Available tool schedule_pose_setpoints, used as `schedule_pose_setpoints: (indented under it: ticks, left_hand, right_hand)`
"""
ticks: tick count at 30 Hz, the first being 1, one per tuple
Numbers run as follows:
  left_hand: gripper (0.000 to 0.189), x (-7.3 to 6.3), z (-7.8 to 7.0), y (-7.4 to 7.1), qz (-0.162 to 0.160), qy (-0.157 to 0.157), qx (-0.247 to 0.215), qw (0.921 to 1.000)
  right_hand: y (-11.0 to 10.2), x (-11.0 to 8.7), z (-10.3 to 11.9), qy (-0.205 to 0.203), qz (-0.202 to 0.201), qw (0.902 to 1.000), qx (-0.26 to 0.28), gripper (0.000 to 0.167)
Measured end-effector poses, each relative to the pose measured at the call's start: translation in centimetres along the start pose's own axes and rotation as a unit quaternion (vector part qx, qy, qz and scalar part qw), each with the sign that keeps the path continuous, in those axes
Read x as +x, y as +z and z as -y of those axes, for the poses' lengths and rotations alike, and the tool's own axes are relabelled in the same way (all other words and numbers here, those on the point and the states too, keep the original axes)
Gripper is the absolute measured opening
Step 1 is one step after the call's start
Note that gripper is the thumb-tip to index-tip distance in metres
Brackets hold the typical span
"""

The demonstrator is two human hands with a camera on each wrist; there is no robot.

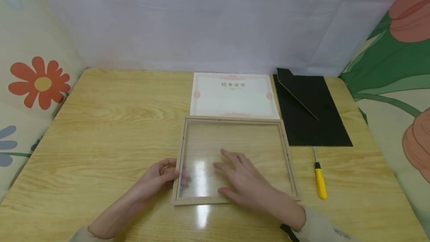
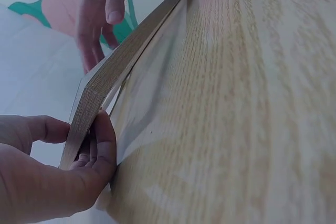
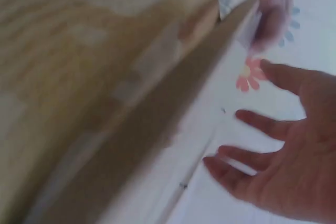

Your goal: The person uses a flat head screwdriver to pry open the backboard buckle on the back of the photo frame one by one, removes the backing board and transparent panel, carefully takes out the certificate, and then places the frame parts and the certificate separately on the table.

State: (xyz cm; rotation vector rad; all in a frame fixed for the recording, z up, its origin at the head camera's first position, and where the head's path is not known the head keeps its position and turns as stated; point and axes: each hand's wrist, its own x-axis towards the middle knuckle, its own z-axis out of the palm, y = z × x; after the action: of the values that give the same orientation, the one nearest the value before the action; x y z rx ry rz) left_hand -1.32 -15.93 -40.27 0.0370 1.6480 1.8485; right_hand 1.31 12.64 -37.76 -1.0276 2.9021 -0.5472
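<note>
A light wooden picture frame (image 1: 201, 200) with a clear pane (image 1: 235, 137) is near the middle of the table. My left hand (image 1: 158, 176) grips its left side, thumb on one face and fingers curled beneath, their tips visible through the pane. The left wrist view shows the frame's edge (image 2: 126, 51) lifted off the tabletop, pinched by the left hand (image 2: 58, 177). Over the pane, my right hand (image 1: 243, 182) is spread and holds nothing. In the right wrist view the right hand's fingers (image 3: 262, 124) stand apart from the frame, which is blurred there.
Behind the frame lies a white certificate (image 1: 235, 102) with red ornaments. To its right is a black backing board (image 1: 310, 133) with a stand flap. A yellow-handled screwdriver (image 1: 320, 184) lies right of the frame. A white cloth (image 1: 208, 21) hangs behind the table.
</note>
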Motion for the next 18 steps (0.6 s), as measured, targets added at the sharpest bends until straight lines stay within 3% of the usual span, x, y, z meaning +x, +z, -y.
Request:
schedule_pose_setpoints:
  ticks: [4,18]
  left_hand:
    - [0.050,0.0,-0.1,0.0,0.004,0.002,0.011,0.9999]
    - [0.051,-0.1,-0.3,-0.1,0.013,0.005,0.024,0.9996]
  right_hand:
    - [1.2,0.6,1.2,-0.061,0.009,0.9977,-0.028,0.061]
    - [2.5,1.3,2.3,-0.076,-0.036,0.9944,-0.065,0.068]
